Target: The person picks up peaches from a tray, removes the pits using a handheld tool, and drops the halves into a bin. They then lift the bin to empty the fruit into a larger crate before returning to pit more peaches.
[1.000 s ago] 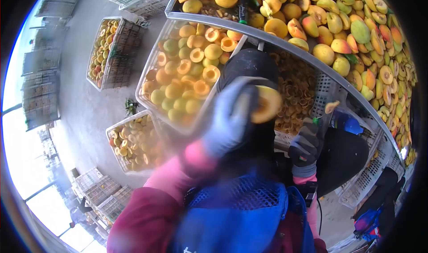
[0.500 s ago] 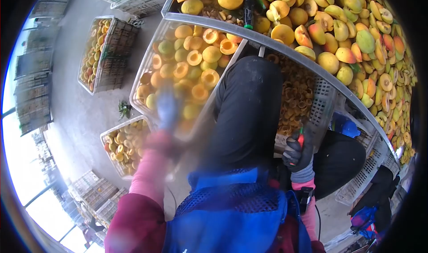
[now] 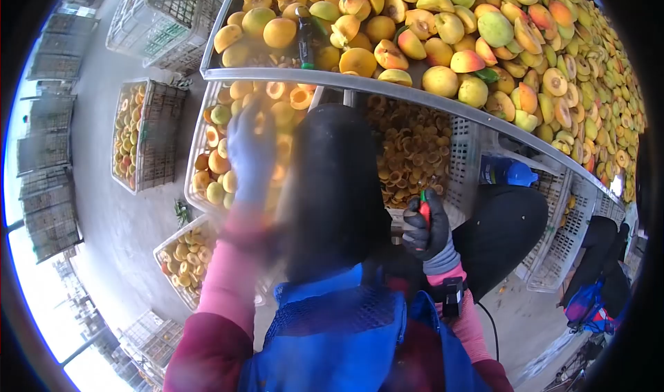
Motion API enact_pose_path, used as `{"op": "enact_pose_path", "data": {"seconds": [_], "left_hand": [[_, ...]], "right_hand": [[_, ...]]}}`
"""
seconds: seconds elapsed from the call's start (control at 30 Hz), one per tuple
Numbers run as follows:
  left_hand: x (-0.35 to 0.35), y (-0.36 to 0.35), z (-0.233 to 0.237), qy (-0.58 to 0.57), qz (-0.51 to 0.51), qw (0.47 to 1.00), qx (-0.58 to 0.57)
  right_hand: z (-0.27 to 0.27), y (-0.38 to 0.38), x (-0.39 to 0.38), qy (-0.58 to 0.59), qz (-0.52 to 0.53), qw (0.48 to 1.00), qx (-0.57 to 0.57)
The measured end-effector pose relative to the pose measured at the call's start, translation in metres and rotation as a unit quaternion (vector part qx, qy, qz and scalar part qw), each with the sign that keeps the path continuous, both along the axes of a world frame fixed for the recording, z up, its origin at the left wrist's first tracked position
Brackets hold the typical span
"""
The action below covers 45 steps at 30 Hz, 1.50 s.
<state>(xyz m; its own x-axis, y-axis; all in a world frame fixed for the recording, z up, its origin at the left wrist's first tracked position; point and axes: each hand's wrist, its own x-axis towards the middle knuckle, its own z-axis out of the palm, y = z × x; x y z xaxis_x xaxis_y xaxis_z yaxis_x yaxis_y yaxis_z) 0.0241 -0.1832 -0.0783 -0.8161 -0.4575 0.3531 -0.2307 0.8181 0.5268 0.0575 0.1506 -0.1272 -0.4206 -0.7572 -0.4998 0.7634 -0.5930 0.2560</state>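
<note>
My left hand (image 3: pixel 250 153), in a pale glove, is smeared by motion over the crate of halved fruit (image 3: pixel 197 140); its fingers and anything in them cannot be made out. My right hand (image 3: pixel 427 227), in a dark grey glove, is wrapped round a red-handled tool with a green part (image 3: pixel 424 211). It is beside my bent knee, just below a crate of brown pits or scraps (image 3: pixel 413 150). Halved yellow and orange fruit (image 3: pixel 443 29) is heaped on the metal-edged table (image 3: pixel 387 88). A dark tool with a green end (image 3: pixel 305 39) lies among that fruit.
More fruit crates stand on the floor at the left, one upper (image 3: pixel 160 140) and one lower (image 3: pixel 166 243). Stacked crates (image 3: pixel 149 19) are behind them. A blue bottle (image 3: pixel 508 171) sits below the table at the right. Another person (image 3: pixel 596 281) is at the far right.
The view has shifted, so the table and crates appear further left. My left hand has moved up over the fruit crate relative to its rim. My right hand still grips the red-handled tool.
</note>
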Motion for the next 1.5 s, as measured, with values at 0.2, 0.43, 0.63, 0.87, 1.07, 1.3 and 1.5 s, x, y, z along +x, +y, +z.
{"op": "enact_pose_path", "data": {"seconds": [0.2, 0.43, 0.63, 0.87, 1.07, 1.3, 1.5], "left_hand": [[-0.147, 0.089, 0.039, -0.116, -0.204, 0.962, -0.14], [-0.214, 0.116, 0.004, -0.326, -0.293, 0.888, 0.136], [-0.146, 0.123, 0.039, 0.039, -0.263, 0.918, 0.293], [-0.056, 0.159, 0.068, -0.09, -0.307, 0.866, 0.385], [-0.026, 0.181, 0.051, -0.004, -0.217, 0.803, 0.554], [-0.016, 0.172, 0.053, -0.034, -0.282, 0.863, 0.418], [-0.011, 0.153, 0.035, -0.003, -0.423, 0.885, 0.195]], "right_hand": [[0.006, 0.005, -0.003, 0.042, 0.028, 0.991, 0.122], [-0.024, 0.015, 0.0, 0.16, 0.014, 0.911, 0.38], [0.07, 0.012, -0.034, 0.249, -0.047, 0.899, 0.357], [0.094, -0.02, -0.04, 0.522, -0.031, 0.725, 0.449], [0.056, -0.022, -0.019, 0.717, 0.003, 0.345, 0.606], [0.061, -0.015, -0.006, 0.743, 0.02, 0.15, 0.652], [0.062, -0.011, 0.002, 0.729, 0.045, 0.302, 0.612]]}}
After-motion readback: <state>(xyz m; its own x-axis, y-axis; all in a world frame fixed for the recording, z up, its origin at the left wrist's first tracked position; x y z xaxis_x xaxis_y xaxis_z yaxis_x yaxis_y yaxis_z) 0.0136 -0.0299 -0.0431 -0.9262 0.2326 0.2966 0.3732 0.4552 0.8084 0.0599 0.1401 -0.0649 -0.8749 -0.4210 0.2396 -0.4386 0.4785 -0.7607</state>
